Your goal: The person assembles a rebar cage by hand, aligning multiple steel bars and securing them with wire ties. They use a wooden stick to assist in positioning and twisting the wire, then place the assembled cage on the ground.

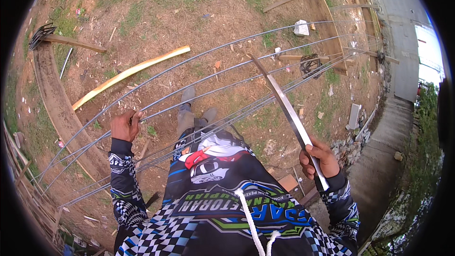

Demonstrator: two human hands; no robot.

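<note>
Several long thin steel rods (pixel 208 78) stretch across in front of me from the lower left to the upper right. My left hand (pixel 125 125) is closed, its thumb and fingers pinching one of these rods. In my right hand (pixel 320 159) is a long metal bar (pixel 289 109), dark on one face and shiny along the other. The fingers wrap round its near end. Its narrow far end reaches up over the rods; whether it touches them I cannot tell.
Wooden boards (pixel 54 85) lie at left, and another plank (pixel 317 0) at upper right. A pale timber strip (pixel 128 77) rests on the ground. Bundles of bent dark wire (pixel 311 66), a white block (pixel 301 28) and rubble (pixel 350 149) lie about. A concrete strip (pixel 379 156) runs at right.
</note>
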